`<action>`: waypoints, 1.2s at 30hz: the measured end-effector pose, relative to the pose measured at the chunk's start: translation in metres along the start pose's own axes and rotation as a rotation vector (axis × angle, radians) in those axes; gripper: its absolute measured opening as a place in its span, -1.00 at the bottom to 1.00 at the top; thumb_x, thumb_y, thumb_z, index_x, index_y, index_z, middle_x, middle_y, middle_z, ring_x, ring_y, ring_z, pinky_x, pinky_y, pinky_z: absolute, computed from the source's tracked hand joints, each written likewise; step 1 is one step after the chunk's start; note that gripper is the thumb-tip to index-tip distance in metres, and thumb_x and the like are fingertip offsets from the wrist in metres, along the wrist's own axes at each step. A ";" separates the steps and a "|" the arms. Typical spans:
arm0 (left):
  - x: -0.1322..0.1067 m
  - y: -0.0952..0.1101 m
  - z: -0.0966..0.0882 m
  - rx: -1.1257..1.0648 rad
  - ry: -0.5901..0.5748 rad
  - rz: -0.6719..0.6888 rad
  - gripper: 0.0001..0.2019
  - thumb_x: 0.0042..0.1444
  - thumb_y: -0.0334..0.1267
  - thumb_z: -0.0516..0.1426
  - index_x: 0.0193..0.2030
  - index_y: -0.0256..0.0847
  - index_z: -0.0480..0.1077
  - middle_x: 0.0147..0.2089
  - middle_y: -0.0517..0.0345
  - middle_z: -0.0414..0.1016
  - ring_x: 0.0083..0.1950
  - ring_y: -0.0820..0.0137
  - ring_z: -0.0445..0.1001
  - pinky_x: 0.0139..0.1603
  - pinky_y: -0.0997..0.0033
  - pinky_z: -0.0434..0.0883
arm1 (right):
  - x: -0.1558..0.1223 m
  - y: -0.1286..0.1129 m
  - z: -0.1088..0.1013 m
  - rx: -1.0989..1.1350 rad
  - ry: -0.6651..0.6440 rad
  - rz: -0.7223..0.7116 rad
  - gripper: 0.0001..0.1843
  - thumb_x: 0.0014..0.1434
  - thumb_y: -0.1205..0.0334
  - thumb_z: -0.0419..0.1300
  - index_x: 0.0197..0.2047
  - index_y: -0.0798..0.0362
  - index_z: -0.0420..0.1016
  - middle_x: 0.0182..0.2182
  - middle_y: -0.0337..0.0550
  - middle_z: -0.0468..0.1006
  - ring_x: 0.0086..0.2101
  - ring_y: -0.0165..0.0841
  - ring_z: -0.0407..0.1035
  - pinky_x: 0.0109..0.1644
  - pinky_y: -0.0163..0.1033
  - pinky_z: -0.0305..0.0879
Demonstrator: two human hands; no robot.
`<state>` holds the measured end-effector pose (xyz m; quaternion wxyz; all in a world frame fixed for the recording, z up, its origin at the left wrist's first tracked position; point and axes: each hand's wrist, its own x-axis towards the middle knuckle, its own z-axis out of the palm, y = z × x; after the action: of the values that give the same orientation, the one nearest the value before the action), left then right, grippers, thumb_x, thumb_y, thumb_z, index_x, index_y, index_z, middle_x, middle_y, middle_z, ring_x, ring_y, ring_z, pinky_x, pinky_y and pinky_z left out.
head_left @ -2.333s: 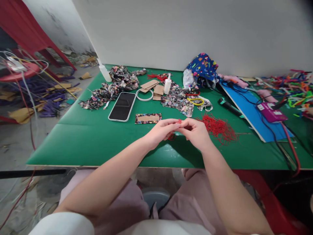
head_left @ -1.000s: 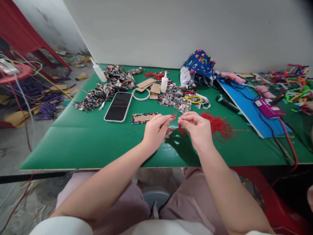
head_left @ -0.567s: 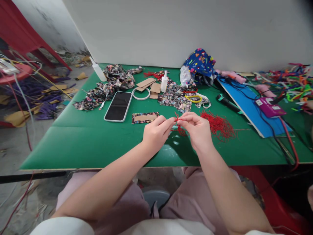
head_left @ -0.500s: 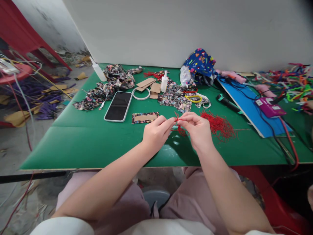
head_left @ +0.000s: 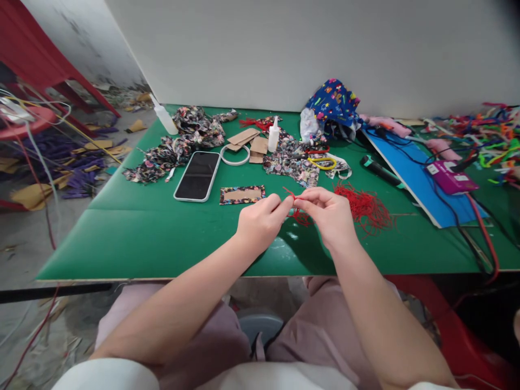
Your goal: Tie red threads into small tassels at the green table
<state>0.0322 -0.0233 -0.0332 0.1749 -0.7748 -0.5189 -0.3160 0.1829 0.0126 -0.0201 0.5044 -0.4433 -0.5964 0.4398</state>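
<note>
My left hand (head_left: 260,221) and my right hand (head_left: 329,214) meet fingertip to fingertip above the green table (head_left: 154,233), both pinched on a short red cord (head_left: 299,215) that loops between them. A loose pile of more red cords (head_left: 365,206) lies just right of my right hand. A small fabric-covered card (head_left: 242,194) lies on the table just beyond my left hand.
A phone (head_left: 200,175) lies face up at left centre, beside a white ring (head_left: 234,156), cardboard pieces (head_left: 252,142), a glue bottle (head_left: 274,135) and floral fabric scraps (head_left: 179,146). A blue board (head_left: 414,181) with cables and a pink device (head_left: 449,177) lies at right.
My hands were a little apart one second ago with the cord stretched between them; they have come together so the fingertips touch. The view has barely shifted.
</note>
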 end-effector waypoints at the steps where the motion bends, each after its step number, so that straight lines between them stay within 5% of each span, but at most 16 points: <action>1: -0.001 0.000 0.000 0.020 -0.006 0.006 -0.71 0.25 -0.30 -0.10 -0.11 -0.15 0.43 -0.49 0.18 0.35 -0.49 0.53 0.26 -0.52 0.47 0.07 | 0.000 0.000 -0.001 -0.046 -0.004 -0.011 -0.90 -0.12 0.17 0.36 -0.47 -0.04 0.56 -0.45 -0.26 0.51 -0.34 -0.39 0.37 -0.16 -0.22 0.26; 9: 0.003 0.005 0.002 -0.108 -0.067 -0.100 -0.72 0.23 -0.26 -0.06 -0.22 -0.19 0.47 -0.40 0.13 0.46 -0.40 0.49 0.36 -0.44 0.51 0.20 | -0.001 -0.004 -0.001 -0.134 -0.069 0.062 -0.84 0.00 0.11 0.26 -0.41 0.02 0.51 -0.47 -0.26 0.51 -0.45 -0.44 0.35 -0.32 -0.30 0.25; 14: 0.009 0.006 0.005 -0.566 -0.116 -0.263 -0.77 0.15 -0.31 0.01 -0.18 -0.25 0.48 -0.17 0.03 0.51 -0.14 0.38 0.42 -0.10 0.40 0.34 | 0.001 -0.002 0.000 -0.069 -0.075 0.095 -0.85 0.00 0.14 0.25 -0.40 0.05 0.49 -0.42 -0.24 0.54 -0.41 -0.43 0.40 -0.27 -0.31 0.30; 21: 0.016 0.001 0.006 -1.186 -0.135 -0.643 -0.79 0.12 -0.22 0.09 -0.31 -0.26 0.51 -0.16 0.05 0.55 -0.09 0.39 0.46 0.00 0.38 0.34 | 0.001 0.001 0.003 -0.123 -0.104 0.080 -0.83 0.01 0.11 0.25 -0.40 0.05 0.50 -0.44 -0.26 0.53 -0.41 -0.45 0.39 -0.27 -0.32 0.29; 31: 0.017 0.003 0.006 -1.398 -0.042 -0.944 -0.81 -0.08 -0.16 0.24 -0.37 -0.24 0.53 -0.32 0.13 0.58 -0.26 0.43 0.47 -0.18 0.43 0.36 | -0.001 0.000 0.006 -0.047 -0.115 0.150 -0.81 -0.03 0.10 0.28 -0.41 0.04 0.50 -0.48 -0.29 0.50 -0.48 -0.49 0.34 -0.37 -0.36 0.25; 36: 0.018 0.001 0.004 -1.402 -0.036 -0.956 -0.81 -0.04 -0.16 0.23 -0.37 -0.25 0.55 -0.34 0.13 0.58 -0.29 0.48 0.46 -0.22 0.51 0.34 | 0.001 0.000 0.004 0.030 -0.086 0.180 -0.83 -0.06 0.12 0.30 -0.43 0.03 0.49 -0.54 -0.32 0.47 -0.52 -0.51 0.28 -0.41 -0.37 0.21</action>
<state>0.0392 -0.0091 -0.0244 -0.5065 -0.4062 -0.4773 -0.5921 0.1788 0.0134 -0.0203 0.4434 -0.4680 -0.5687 0.5108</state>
